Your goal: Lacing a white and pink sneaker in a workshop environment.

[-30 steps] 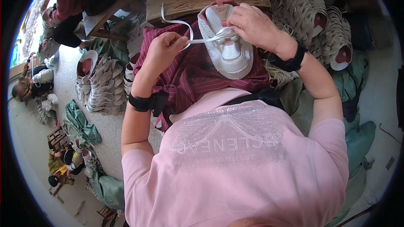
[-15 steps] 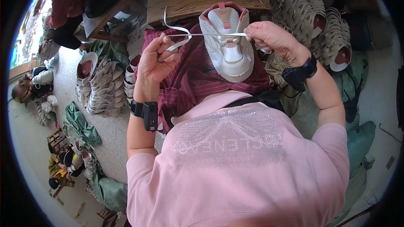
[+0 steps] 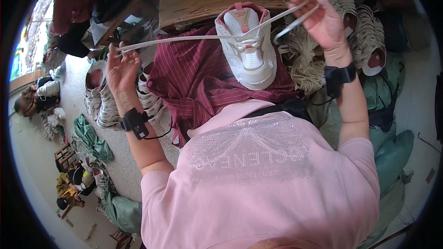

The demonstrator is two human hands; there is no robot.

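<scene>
A white and beige sneaker (image 3: 252,76) with pink lining rests on the maroon striped cloth (image 3: 194,71) over my lap, its toe toward me. A white shoelace (image 3: 180,40) runs through its eyelets, with both ends drawn out wide. On the left, my left hand (image 3: 123,70) pinches one end between thumb and fingers, well away from the shoe. My right hand (image 3: 325,25) is raised at the upper right, palm showing, with the other end caught at its fingers. From there the lace loops and its loose tip hangs back toward the shoe.
A wooden bench top (image 3: 198,0) lies beyond the shoe. Bundled laces (image 3: 304,62) hang to its right, near stacked shoes (image 3: 370,41). More stacked shoes (image 3: 108,106) stand at left. Green sacks (image 3: 123,212) lie on the floor. Another person (image 3: 69,184) sits far left.
My hands have spread apart: the left outward and lower, the right up and outward. The lace now stretches much longer on both sides of the shoe, which stays nearly in place.
</scene>
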